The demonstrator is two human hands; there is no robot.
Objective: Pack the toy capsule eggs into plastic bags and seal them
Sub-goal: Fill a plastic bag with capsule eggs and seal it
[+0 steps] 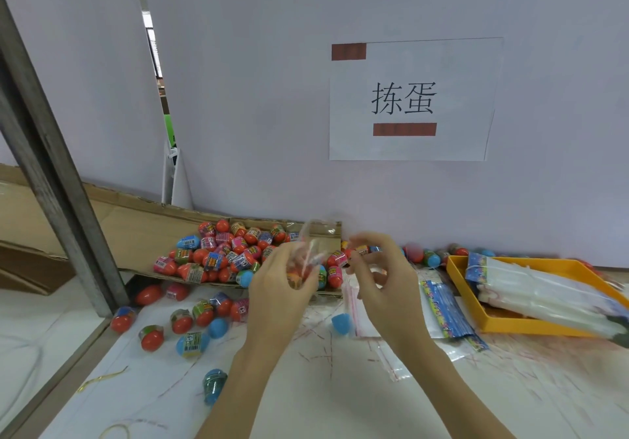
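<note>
Our left hand [279, 278] grips a clear plastic bag [308, 251] with what looks like one egg inside, though blur hides the detail. Our right hand [377, 268] hovers beside it, fingers loosely curled, seemingly holding nothing. We judge the packing barely begun: a heap of capsule eggs [228, 253] waits on the worktop [306, 387], and unused bags [541, 294] fill the yellow tray [457, 268].

Both hands, left [277, 282] and right [381, 278], hold a clear bag [311, 251], seemingly with eggs inside.
</note>
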